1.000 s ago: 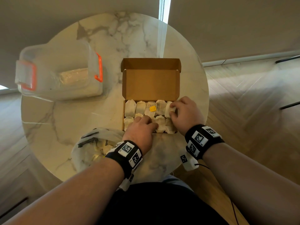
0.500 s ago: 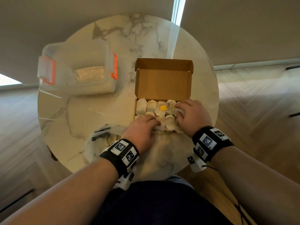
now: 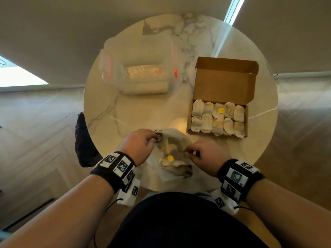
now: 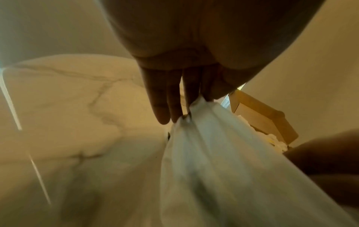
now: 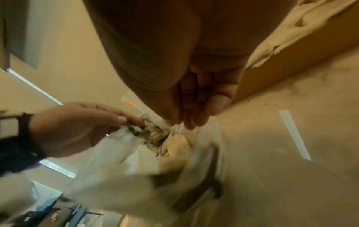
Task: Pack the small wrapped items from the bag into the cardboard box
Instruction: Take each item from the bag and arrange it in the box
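The bag (image 3: pixel 176 154) lay on the worktop (image 3: pixel 136 111) close to the person's body, between the two hands, its mouth pulled wide. The left hand (image 3: pixel 138 147) pinched the bag's left rim, thumb and fingers (image 4: pixel 192 93) curled on the gathered plastic. The right hand (image 3: pixel 206 156) pinched the right rim, as far as the head view showed; its wrist view was too blurred to confirm it. The remaining tea bags (image 3: pixel 172 158), one with a yellow tag, sat in the bag's opening directly between the two hands, just left of the right fingers, so that hand seemed the nearer for the next pick. The cardboard box (image 3: pixel 219 119) stood forward and to the right of the bag, well apart from both hands, with two rows of tea bags inside and its lid open.

Half a second earlier both hands had been at the box, pressing on the packed rows; since then they had drawn back to the bag and spread it open.
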The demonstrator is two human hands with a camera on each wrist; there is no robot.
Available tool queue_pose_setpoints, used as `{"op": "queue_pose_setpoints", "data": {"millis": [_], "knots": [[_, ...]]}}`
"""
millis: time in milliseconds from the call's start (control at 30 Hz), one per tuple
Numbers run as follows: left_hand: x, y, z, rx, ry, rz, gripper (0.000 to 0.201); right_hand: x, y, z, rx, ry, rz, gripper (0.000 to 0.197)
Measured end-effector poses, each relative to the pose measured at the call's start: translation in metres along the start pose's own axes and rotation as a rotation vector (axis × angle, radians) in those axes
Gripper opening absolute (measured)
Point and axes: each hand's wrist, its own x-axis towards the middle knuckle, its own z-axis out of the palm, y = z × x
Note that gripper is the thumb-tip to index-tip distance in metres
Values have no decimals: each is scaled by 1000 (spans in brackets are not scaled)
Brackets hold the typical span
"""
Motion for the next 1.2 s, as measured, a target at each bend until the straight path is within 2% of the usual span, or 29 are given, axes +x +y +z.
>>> {"op": "queue_pose_setpoints", "data": {"millis": [67,167,200,300,333,400,467,533,633,700,800,967,1067,1200], "knots": [[-3,-8,0,-69,6,-57,29,6,-17,15,-59,7,90,27],[-2,-18,5,-184,67,-93,10,15,-41,29,-71,71,185,36],[1,-21,7,-205,69,-96,11,19,-48,33,-58,94,200,39],[11,-24,10,-155,-26,-99,42,30,-67,47,14,150,217,53],[14,-23,9,-102,-58,-96,45,32,-73,50,32,159,216,56],[19,-21,6,-34,-127,-115,34,36,-81,54,34,170,203,60],[24,-23,6,-84,-179,-150,23,36,-86,56,1,174,188,63],[27,-30,9,-263,-190,-209,20,36,-89,57,14,167,193,71],[26,-39,17,-726,-208,-399,6,35,-90,57,125,182,234,84],[22,-41,20,-933,-220,-484,6,33,-89,57,199,208,263,84],[19,-47,23,-1088,-245,-514,11,29,-89,60,254,227,277,79],[20,-51,30,-1222,-248,-518,14,28,-86,66,349,257,338,68],[19,-51,33,-1291,-251,-496,14,31,-90,68,358,256,281,63],[21,-55,36,-1382,-236,-476,15,33,-89,69,431,305,305,43]]}}
